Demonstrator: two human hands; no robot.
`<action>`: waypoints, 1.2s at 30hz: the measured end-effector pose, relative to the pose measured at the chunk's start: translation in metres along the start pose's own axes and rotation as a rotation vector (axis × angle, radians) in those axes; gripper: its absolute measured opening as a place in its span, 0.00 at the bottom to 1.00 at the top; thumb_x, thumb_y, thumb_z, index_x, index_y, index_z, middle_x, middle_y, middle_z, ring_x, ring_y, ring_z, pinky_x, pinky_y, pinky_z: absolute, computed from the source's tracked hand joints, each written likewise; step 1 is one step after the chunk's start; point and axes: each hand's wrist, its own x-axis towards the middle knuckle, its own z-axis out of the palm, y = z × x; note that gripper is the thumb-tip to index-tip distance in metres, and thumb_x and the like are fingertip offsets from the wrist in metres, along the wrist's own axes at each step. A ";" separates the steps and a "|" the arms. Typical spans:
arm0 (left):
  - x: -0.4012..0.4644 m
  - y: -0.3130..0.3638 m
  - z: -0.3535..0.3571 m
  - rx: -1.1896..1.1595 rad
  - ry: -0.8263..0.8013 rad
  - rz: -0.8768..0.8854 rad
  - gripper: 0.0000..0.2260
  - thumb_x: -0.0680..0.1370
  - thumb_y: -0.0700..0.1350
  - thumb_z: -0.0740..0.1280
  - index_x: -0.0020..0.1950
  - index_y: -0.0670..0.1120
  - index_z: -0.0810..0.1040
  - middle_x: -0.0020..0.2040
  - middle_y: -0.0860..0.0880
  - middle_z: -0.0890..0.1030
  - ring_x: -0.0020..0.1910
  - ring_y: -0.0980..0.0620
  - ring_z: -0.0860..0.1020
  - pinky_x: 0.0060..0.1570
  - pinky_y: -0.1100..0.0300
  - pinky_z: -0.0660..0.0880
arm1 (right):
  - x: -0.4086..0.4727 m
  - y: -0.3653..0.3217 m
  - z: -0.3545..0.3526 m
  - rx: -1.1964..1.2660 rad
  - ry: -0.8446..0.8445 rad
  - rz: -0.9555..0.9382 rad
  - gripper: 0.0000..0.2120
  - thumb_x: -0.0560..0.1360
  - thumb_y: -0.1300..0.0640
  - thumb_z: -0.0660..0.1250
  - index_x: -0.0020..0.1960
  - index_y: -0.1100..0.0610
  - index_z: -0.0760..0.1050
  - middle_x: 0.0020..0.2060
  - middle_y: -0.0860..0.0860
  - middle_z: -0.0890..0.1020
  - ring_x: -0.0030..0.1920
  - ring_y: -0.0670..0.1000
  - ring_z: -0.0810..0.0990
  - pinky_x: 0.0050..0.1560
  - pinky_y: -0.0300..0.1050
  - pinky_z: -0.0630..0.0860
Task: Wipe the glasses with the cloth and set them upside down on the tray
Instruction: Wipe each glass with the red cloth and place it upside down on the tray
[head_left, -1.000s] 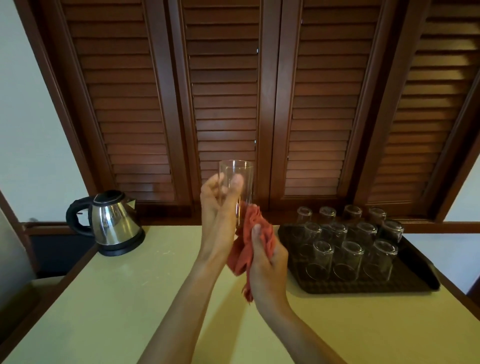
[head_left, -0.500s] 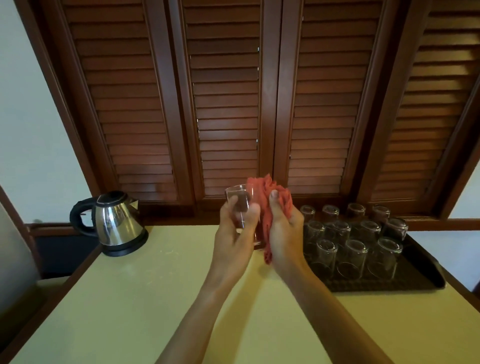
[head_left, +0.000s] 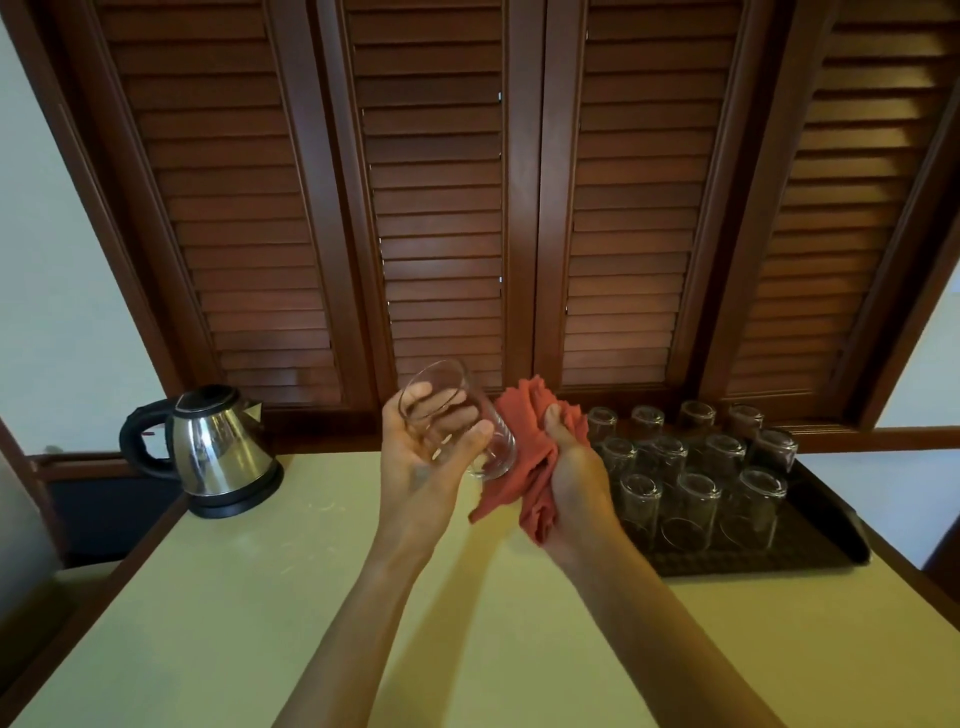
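head view, hands: we hold the work above the counter (head_left: 218, 613), clear of the surface, so the glass can be turned freely.
left hand (head_left: 426, 457): fingers curled round the glass (head_left: 462, 421), thumb across its side. We grip it tilted, mouth up and to the left, base down toward the cloth, which exposes the base end for wiping.
right hand (head_left: 574, 475): fist bunched on the red cloth (head_left: 524, 447), thumb pressing the wad. The cloth sits just beside the glass base; actual contact we cannot tell.
step, our read: mid-wipe on the outside and base; the glass is not yet on the tray.
tray (head_left: 831, 551): dark, on the right of the counter, near the right hand, so the set-down is a short reach.
tray glasses (head_left: 691, 499): three rows, all upside down, packed close. Any free slot is hidden from here.
risk, our read: the tight rows leave little room, so we could knock a neighbour when placing.
kettle (head_left: 208, 452): far left on the counter, well apart from the work.
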 end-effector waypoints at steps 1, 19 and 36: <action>0.002 0.001 0.002 -0.022 0.013 0.007 0.29 0.72 0.35 0.76 0.68 0.50 0.68 0.63 0.46 0.81 0.62 0.49 0.83 0.58 0.62 0.80 | -0.004 0.006 0.001 -0.004 -0.013 0.008 0.15 0.83 0.49 0.62 0.63 0.56 0.77 0.49 0.57 0.87 0.49 0.56 0.86 0.46 0.49 0.81; 0.007 0.010 -0.004 0.075 -0.114 0.140 0.37 0.70 0.37 0.80 0.71 0.57 0.66 0.60 0.55 0.82 0.65 0.47 0.81 0.59 0.59 0.80 | -0.005 0.021 -0.013 0.155 -0.214 0.191 0.22 0.83 0.45 0.58 0.66 0.60 0.76 0.49 0.62 0.87 0.42 0.57 0.88 0.33 0.45 0.83; -0.015 0.003 0.003 -0.194 -0.168 -0.318 0.19 0.80 0.49 0.66 0.70 0.47 0.81 0.63 0.43 0.84 0.63 0.48 0.82 0.62 0.49 0.79 | 0.001 0.041 -0.015 -0.609 -0.272 -0.891 0.24 0.83 0.47 0.61 0.76 0.54 0.69 0.70 0.48 0.77 0.70 0.45 0.75 0.68 0.40 0.73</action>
